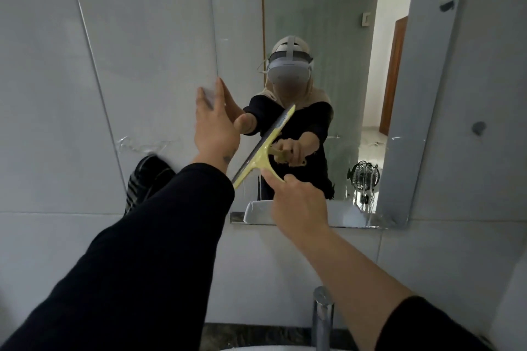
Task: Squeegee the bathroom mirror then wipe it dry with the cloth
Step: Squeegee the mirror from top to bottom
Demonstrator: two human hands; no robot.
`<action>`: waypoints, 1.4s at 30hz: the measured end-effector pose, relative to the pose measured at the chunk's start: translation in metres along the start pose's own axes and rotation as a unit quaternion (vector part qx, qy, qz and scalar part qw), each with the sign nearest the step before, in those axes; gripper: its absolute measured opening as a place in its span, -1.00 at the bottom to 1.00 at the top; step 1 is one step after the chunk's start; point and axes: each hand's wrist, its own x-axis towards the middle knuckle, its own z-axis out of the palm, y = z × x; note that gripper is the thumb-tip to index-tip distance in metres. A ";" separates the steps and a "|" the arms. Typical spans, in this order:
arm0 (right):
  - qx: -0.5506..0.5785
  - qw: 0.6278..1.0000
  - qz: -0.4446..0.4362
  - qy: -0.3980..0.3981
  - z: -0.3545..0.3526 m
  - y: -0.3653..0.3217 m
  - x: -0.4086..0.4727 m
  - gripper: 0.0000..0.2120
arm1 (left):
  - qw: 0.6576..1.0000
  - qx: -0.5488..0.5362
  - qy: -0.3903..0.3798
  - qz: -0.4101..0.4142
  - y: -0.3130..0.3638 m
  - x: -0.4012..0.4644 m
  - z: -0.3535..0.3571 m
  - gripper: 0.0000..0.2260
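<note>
The wall mirror point(336, 23) hangs straight ahead, its bevelled bottom edge just above the basin. My right hand point(296, 202) grips the handle of a yellow squeegee point(261, 151). Its blade lies slanted against the lower left part of the glass, high end to the right. My left hand point(218, 122) is open with fingers spread, its fingertips at the mirror's left edge by the tiled wall. The reflection shows a person in dark clothes with a headset holding the same squeegee. No cloth is clearly visible.
A dark striped item point(145, 179) hangs on the tiled wall left of the mirror, under a clear hook point(137, 144). A chrome tap point(322, 319) and the white basin rim point(256, 348) lie below. A small round wall knob point(478, 128) sits to the right.
</note>
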 end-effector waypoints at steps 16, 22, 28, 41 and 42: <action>-0.092 0.994 0.061 0.023 -0.033 0.098 -0.022 -0.52 | 0.962 0.133 -0.003 0.239 0.000 -0.044 0.026 -0.42; -0.057 0.988 0.132 0.062 -0.040 0.142 -0.039 -0.63 | 0.963 0.099 -0.017 0.249 -0.004 -0.048 0.034 -0.34; 0.055 0.974 0.196 0.099 -0.025 0.151 -0.051 -0.66 | 0.968 0.092 -0.021 0.234 -0.004 -0.047 0.039 -0.23; 0.307 0.887 0.322 0.121 0.031 0.093 -0.067 -0.66 | 0.964 0.124 -0.026 0.236 -0.002 -0.049 0.035 -0.25; 0.308 0.887 0.324 0.119 0.037 0.087 -0.068 -0.66 | 0.963 0.127 -0.025 0.236 -0.001 -0.049 0.035 -0.26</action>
